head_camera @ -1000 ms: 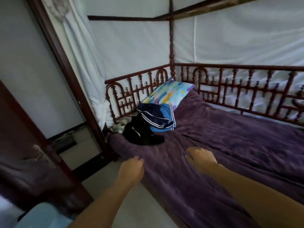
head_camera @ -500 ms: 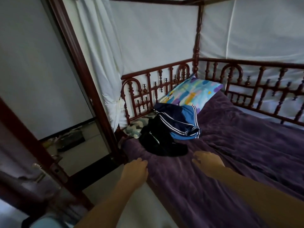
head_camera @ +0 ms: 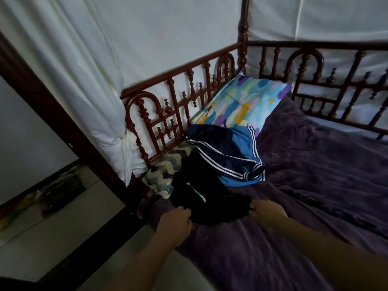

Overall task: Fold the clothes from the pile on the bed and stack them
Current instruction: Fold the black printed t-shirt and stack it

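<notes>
In the lower middle of the frame, the pile of clothes (head_camera: 212, 171) lies on the bed (head_camera: 315, 185), near its left corner, on a purple blanket (head_camera: 241, 255). The nearest piece is a black garment (head_camera: 201, 196) with a small green and white print, bunched up at the lower end of the pile. The left hand (head_camera: 174, 222) is at the garment's lower left edge with its fingers curled round the cloth. The right hand (head_camera: 266, 215) is at the lower right edge, its fingertips (head_camera: 253, 206) bent in and pinching the dark fabric. The garment thus lies between the two hands and just above them in the picture, touching both. Above it, partly overlapping it, lies a navy and blue garment (head_camera: 231, 156) with white stripes. To the left of the pile, against the bed's rail, a zigzag-patterned cloth (head_camera: 163, 175) shows from under the clothes. A colourful pillow (head_camera: 241, 101) leans in the corner above the pile. The carved wooden rail (head_camera: 178, 97) runs across the upper middle, with a white curtain (head_camera: 84, 80) bunched at the upper left.
</notes>
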A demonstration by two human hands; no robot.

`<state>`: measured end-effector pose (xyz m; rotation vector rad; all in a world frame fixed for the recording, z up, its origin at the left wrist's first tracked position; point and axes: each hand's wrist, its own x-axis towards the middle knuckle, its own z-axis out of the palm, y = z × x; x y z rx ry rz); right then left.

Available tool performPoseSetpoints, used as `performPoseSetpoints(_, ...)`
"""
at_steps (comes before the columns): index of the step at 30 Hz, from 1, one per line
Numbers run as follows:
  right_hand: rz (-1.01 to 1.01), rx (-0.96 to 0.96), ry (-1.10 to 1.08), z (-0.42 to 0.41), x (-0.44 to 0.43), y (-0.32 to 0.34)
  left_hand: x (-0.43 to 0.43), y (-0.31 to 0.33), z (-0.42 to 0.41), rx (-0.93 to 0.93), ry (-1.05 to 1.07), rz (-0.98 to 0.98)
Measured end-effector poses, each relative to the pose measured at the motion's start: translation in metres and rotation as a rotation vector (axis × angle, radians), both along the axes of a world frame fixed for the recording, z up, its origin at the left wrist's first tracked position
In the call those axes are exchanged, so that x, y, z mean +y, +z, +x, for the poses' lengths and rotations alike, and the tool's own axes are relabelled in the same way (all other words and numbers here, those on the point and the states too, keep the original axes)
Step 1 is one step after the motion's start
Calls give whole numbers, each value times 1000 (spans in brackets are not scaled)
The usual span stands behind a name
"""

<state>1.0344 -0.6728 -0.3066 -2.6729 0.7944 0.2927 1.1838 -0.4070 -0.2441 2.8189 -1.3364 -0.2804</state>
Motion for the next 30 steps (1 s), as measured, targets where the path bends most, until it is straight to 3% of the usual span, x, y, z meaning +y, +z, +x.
performPoseSetpoints(14, 213, 318, -486, 124, -64, -136, -140, -163, 196, 385, -322, 123)
performPoseSetpoints(20, 209, 269, -692, 182, -97, -201, -198, -237, 228, 306, -508, 145)
performPoseSetpoints(25, 430, 287, -964, 196, -94, -242, -217, -280, 227, 273, -565, 284)
performPoseSetpoints(28, 596, 373, -965, 183, -73, -240, -217, -282, 233, 185, -569, 348)
performPoseSetpoints(30, 584, 366, -939, 168, -63, -222, -220, -271, 239, 206, -528, 363)
